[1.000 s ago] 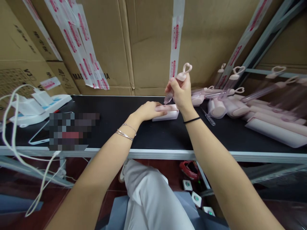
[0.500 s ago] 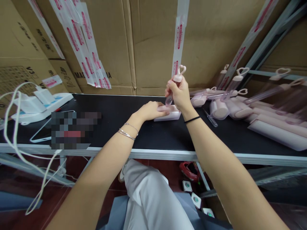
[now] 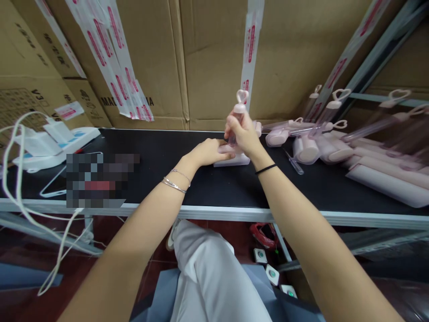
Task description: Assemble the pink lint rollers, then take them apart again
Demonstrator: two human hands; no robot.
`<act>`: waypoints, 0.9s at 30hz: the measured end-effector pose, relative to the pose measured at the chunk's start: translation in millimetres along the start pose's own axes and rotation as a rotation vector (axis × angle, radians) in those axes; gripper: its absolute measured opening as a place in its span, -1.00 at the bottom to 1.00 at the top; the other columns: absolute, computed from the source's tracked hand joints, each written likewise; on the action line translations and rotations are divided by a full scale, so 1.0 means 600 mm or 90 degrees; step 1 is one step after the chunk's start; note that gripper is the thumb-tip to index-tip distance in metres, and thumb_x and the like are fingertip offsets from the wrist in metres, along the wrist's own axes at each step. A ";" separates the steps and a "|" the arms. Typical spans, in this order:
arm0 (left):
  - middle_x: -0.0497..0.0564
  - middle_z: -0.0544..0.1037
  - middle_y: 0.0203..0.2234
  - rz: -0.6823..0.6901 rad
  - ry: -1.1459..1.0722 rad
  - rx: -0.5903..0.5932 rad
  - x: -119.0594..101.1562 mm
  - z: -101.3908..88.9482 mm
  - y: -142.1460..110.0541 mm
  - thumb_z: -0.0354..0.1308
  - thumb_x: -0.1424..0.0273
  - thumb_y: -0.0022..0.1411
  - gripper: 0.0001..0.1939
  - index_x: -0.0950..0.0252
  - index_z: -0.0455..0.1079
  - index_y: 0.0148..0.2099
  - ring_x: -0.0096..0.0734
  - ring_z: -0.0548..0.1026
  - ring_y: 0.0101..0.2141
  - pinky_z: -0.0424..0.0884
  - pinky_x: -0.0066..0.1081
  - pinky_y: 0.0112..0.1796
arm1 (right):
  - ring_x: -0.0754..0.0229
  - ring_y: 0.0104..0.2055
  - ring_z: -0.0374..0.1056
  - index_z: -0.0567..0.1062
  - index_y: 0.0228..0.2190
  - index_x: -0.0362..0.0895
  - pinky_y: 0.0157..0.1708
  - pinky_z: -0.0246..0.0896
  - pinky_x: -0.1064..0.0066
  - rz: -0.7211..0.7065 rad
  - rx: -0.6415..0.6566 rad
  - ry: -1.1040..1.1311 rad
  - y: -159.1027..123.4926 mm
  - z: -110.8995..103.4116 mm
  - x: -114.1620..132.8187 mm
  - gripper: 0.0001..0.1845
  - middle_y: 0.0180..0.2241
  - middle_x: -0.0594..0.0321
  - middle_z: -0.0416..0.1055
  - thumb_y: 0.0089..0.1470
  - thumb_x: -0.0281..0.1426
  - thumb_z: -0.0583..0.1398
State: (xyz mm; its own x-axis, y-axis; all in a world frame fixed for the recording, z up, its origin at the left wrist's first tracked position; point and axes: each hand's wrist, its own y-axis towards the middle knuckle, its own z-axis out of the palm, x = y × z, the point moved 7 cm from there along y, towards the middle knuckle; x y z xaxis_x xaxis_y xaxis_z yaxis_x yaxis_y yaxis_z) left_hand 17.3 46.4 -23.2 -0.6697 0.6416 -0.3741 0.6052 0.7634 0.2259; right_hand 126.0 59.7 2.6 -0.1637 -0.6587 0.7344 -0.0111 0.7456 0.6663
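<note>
Near the middle of the black table, my right hand (image 3: 241, 129) is wrapped round a clear pink handle (image 3: 239, 108) that stands almost upright. A pale heart-shaped loop (image 3: 242, 95) tops it. The handle's lower end meets a pale pink, flat-bottomed block (image 3: 236, 159) lying on the table; whether the two are joined is hidden by my fingers. My left hand (image 3: 212, 151) grips this block from its left side, fingers laid across the top. To the right, a small screwdriver (image 3: 295, 164) with a clear handle lies on the table.
Several similar pink pieces with clear handles and heart loops (image 3: 321, 145) are heaped at the right. A white power strip (image 3: 56, 147) with plugs and cables stands at the left, near a phone (image 3: 53, 185). Taped cardboard (image 3: 214, 67) rises behind the table (image 3: 167, 188).
My right hand and the handle have shifted slightly left, and the handle is more upright. My left hand stays on the block. The view has moved a little.
</note>
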 end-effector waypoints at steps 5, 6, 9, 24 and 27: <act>0.14 0.52 0.00 -0.083 0.070 -0.045 0.016 -0.011 -0.001 0.13 -0.04 0.15 -0.40 0.21 0.38 0.11 -0.01 0.48 0.01 0.40 -0.21 -0.01 | 0.12 -0.11 0.39 0.34 -0.16 -0.04 -0.05 0.31 0.16 -0.022 -0.008 -0.202 -0.009 -0.022 0.015 -0.69 -0.22 0.20 0.44 0.16 -0.12 0.15; 0.17 0.46 0.06 -0.109 0.091 -0.089 0.020 -0.019 -0.004 0.14 -0.04 0.15 -0.36 0.23 0.34 0.16 0.02 0.43 0.07 0.37 -0.19 0.03 | 0.09 -0.06 0.37 0.34 -0.13 -0.06 0.00 0.27 0.12 -0.021 -0.017 -0.255 -0.009 -0.028 0.016 -0.71 -0.16 0.15 0.44 0.18 -0.17 0.14; 0.31 0.25 0.20 -0.232 0.125 -0.226 0.047 -0.043 -0.017 0.19 0.06 0.17 -0.27 0.34 0.17 0.26 0.11 0.23 0.23 0.28 -0.14 0.13 | 0.00 0.07 0.31 0.33 -0.03 -0.14 0.11 0.17 0.03 0.019 0.010 -0.426 -0.016 -0.027 0.004 -0.67 -0.04 0.00 0.41 0.16 -0.33 0.12; 0.23 -0.09 0.40 -0.116 0.002 0.070 0.060 0.037 0.013 0.13 0.15 0.17 -0.07 0.34 -0.21 0.44 -0.11 -0.06 0.37 0.00 -0.23 0.29 | -0.26 0.18 0.15 0.27 0.05 -0.31 0.04 0.15 -0.09 0.351 -0.229 -0.673 -0.060 -0.131 -0.032 -0.53 0.10 -0.30 0.20 0.07 -0.53 0.07; 0.26 0.08 0.35 -0.127 0.014 0.099 0.068 0.037 0.011 0.06 0.14 0.21 -0.13 0.37 -0.15 0.43 -0.16 0.11 0.33 0.08 -0.29 0.25 | -0.22 0.18 0.16 0.30 0.01 -0.32 0.06 0.17 -0.03 0.363 -0.318 -0.665 -0.061 -0.151 -0.022 -0.56 0.08 -0.29 0.22 0.05 -0.53 0.07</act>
State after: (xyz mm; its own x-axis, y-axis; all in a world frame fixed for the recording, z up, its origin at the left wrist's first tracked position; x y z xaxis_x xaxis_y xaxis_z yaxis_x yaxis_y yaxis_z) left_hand 3.3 76.0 -57.3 -0.7908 0.4821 -0.3772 0.5177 0.8555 0.0080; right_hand 218.1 32.1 -19.5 -0.7151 0.2978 0.6324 0.6465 0.6259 0.4363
